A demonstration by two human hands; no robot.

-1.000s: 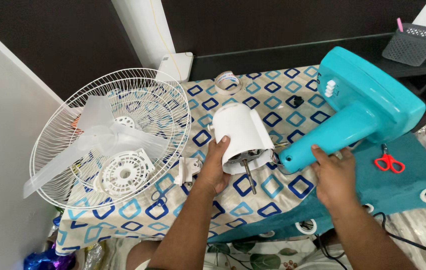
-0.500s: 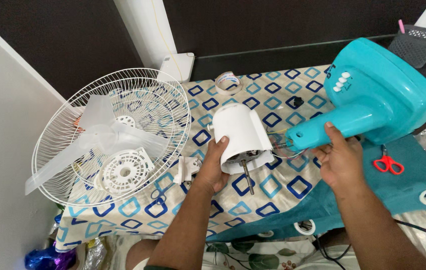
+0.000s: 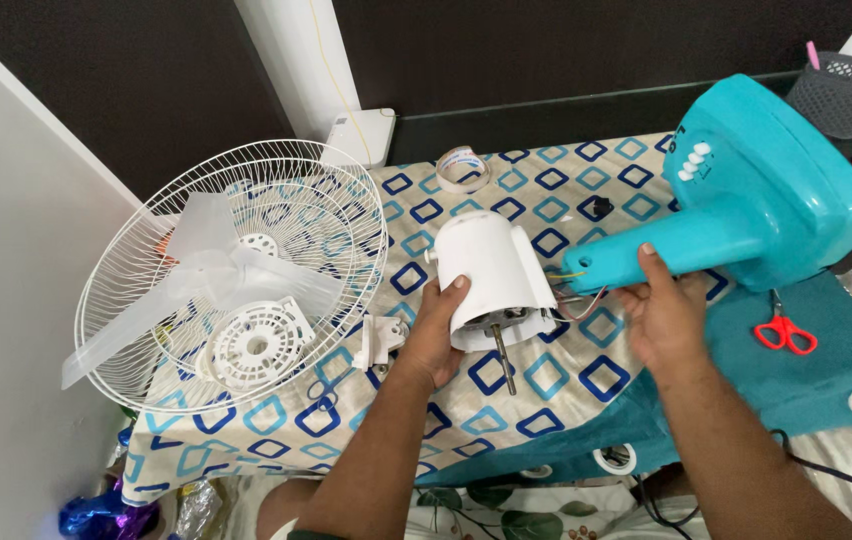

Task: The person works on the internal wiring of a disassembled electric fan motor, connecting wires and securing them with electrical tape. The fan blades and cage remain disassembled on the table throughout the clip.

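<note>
My left hand (image 3: 438, 332) grips the white fan motor housing (image 3: 491, 270) from its left side; a metal shaft (image 3: 502, 358) sticks out of the housing toward me. My right hand (image 3: 664, 312) holds the neck of the teal fan stand (image 3: 746, 215), whose wide base with white buttons tilts up at the right. Thin coloured wires (image 3: 578, 290) run between the neck's end and the motor housing. Both parts are held just above the patterned cloth (image 3: 546, 380).
A white wire fan guard (image 3: 146, 300) lies at the left with translucent blades (image 3: 216, 270) and a white round plate (image 3: 254, 345) on it. A tape roll (image 3: 462, 168), a small white bracket (image 3: 378, 340), red scissors (image 3: 784, 330) and a grey mesh basket (image 3: 844, 92) are around.
My right hand has swung the teal stand upward and to the right, lifting its base. The left hand stays on the white motor housing.
</note>
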